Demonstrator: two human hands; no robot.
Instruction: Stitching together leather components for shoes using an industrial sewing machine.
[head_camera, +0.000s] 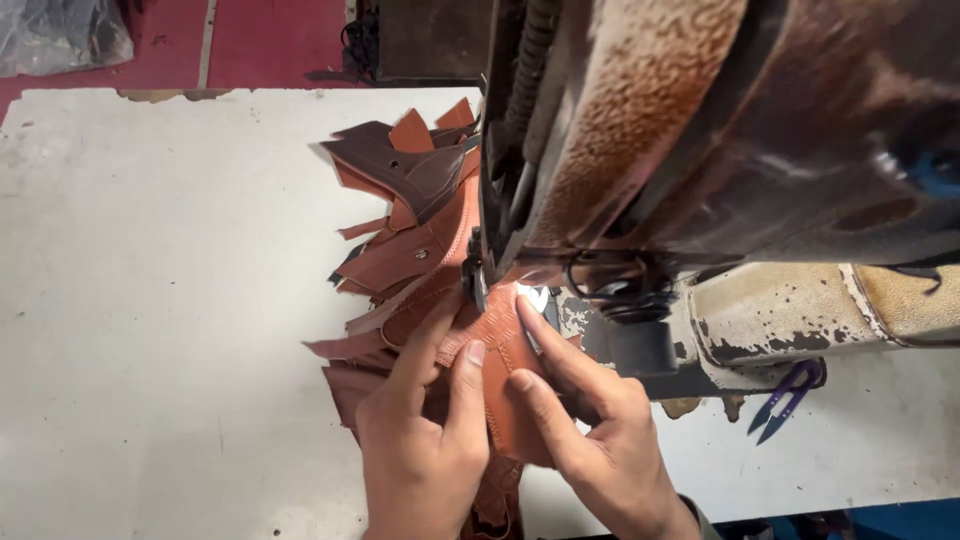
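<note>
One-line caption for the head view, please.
Both hands, left hand and right hand, press a tan leather piece flat under a worn sewing machine; purple snips lie nearby.

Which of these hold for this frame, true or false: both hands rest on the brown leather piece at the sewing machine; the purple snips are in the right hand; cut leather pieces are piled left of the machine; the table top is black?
1. Both hands, left hand and right hand, press on the leather piece at the sewing machine. True.
2. The purple snips are in the right hand. False: they lie on the table, right of the hands.
3. A leather pile lies left of the machine. True.
4. The table is black. False: it is off-white.
</note>
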